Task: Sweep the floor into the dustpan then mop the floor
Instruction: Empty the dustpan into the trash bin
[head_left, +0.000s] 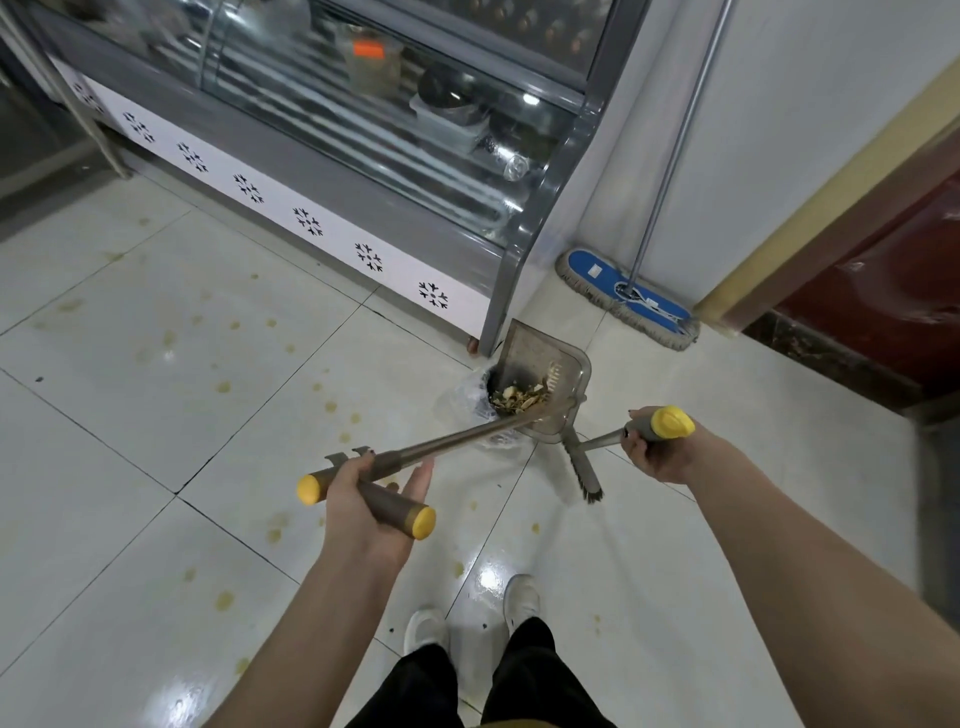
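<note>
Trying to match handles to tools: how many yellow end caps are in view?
3. Two by the left hand: one cap beside the wrist, one below the fingers. The third tops the handle in the right hand.

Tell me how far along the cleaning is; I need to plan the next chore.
Sweeping looks mostly done: debris sits in the dustpan, tilted over a bag-lined bin by the left hand. The right hand holds the broom. Mopping remains: the mop leans against the wall, and yellow stains dot the floor.
</note>
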